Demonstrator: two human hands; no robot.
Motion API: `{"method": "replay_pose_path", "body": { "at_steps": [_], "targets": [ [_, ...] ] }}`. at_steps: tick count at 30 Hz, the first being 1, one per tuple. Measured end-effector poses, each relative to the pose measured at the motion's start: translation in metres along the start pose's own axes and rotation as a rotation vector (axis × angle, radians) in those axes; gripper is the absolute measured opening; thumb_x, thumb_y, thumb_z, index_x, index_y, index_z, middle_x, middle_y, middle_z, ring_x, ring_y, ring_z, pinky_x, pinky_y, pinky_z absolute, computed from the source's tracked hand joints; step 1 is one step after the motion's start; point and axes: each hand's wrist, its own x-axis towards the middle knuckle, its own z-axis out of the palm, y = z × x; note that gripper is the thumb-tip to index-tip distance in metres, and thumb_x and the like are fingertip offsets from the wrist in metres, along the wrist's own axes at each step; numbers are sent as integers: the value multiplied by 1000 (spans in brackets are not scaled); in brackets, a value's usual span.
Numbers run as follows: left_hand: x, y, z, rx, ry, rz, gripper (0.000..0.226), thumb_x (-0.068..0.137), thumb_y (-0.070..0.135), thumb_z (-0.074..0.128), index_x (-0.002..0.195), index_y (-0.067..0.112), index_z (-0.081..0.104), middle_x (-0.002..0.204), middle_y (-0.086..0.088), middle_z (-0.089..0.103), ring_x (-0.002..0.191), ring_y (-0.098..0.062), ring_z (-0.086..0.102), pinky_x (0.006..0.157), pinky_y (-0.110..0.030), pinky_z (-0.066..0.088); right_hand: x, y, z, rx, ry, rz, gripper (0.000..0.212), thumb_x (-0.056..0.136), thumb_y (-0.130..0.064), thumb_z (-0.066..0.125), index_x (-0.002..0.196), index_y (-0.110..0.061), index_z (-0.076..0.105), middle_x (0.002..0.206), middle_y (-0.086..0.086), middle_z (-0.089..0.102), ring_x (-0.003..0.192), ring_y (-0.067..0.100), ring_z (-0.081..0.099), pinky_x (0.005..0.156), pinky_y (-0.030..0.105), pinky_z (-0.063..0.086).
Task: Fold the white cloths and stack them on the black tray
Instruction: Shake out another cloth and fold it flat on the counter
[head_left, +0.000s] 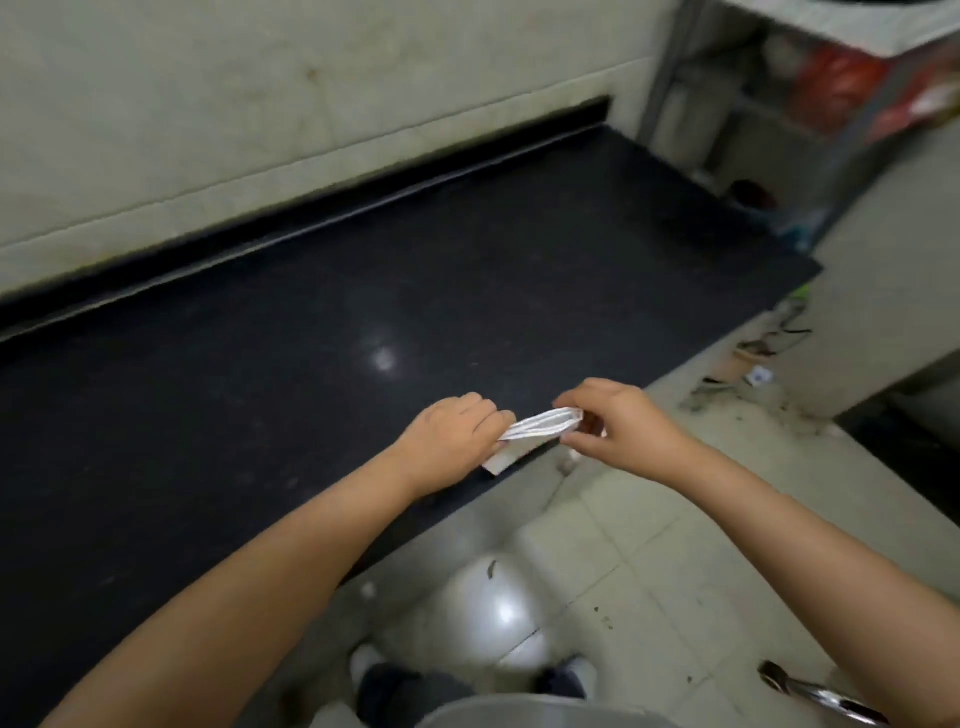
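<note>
A small folded white cloth (540, 426) is held over the front edge of the black counter (311, 338). My left hand (452, 441) grips its left end with fingers curled. My right hand (618, 421) pinches its right end between thumb and fingertips. A lower flap of the cloth hangs down against the counter's front edge. No black tray is in view.
A tiled wall (260, 130) runs behind the counter. Cluttered shelves (779, 130) stand at the far right, with debris on the floor (748, 364) beside them. A shiny metal object (821, 696) lies at the bottom right. My feet stand on the tiled floor.
</note>
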Motion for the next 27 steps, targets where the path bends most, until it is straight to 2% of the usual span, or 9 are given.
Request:
{"method": "replay_pose_path", "body": {
  "at_steps": [2,5,9,13,16,18,21,23,27],
  "targets": [
    [60,22,9,-8,41,67,20,95,29,34,95,13,47,58,0,56,47,-17,51,39,-22,35,-23,40,-36,-69,69,37,20,81,-9,62,100,-2,66,87,13,62,76,19,53,67,18,32],
    [141,51,24,8,85,135,29,101,25,21,94,13,46,57,0,54,46,-17,50,37,-21,29,-53,94,-90,-187,128,66,22,78,-15,53,86,-1,68,73,17,65,72,30,63,66,27,32],
    [243,77,41,73,46,272,15,87,24,37,78,14,43,56,-1,52,46,-18,50,34,-20,24,-78,151,-158,-295,151,83,33,80,-23,44,84,0,67,77,19,66,77,33,63,67,34,44],
    [340,93,62,79,-13,342,29,80,26,37,63,14,58,56,-1,54,46,-19,53,31,-19,27,-81,212,-220,-309,217,117,38,81,-24,43,83,6,66,80,24,66,80,36,62,71,39,47],
    [410,97,84,42,-38,330,28,81,25,37,65,11,56,59,-4,54,49,-22,54,33,-19,24,-68,267,-268,-351,247,175,31,90,-19,49,88,7,65,87,24,65,86,35,59,72,34,39],
    [459,92,104,-44,-33,295,35,86,28,33,77,7,59,72,-9,59,62,-26,59,39,-23,33,-52,301,-307,-350,233,216,24,90,-15,53,91,6,65,90,21,63,88,33,57,70,29,33],
    [537,76,126,-257,-54,177,58,87,40,21,98,2,62,92,-16,60,84,-31,61,59,-38,48,-19,347,-371,-313,272,227,20,89,-12,55,97,1,67,86,7,58,80,18,52,59,17,31],
    [590,62,127,-330,-25,107,61,86,44,21,103,3,63,96,-15,62,91,-28,60,72,-37,49,8,374,-415,-269,292,229,18,87,-11,57,97,1,68,81,-1,55,68,8,49,56,14,32],
    [691,25,126,-342,-31,-11,27,94,22,50,108,3,63,103,-14,65,99,-28,59,79,-28,39,68,422,-490,-154,309,231,17,87,-9,59,98,-1,69,65,-11,53,52,-8,53,51,2,37]
  ]
}}
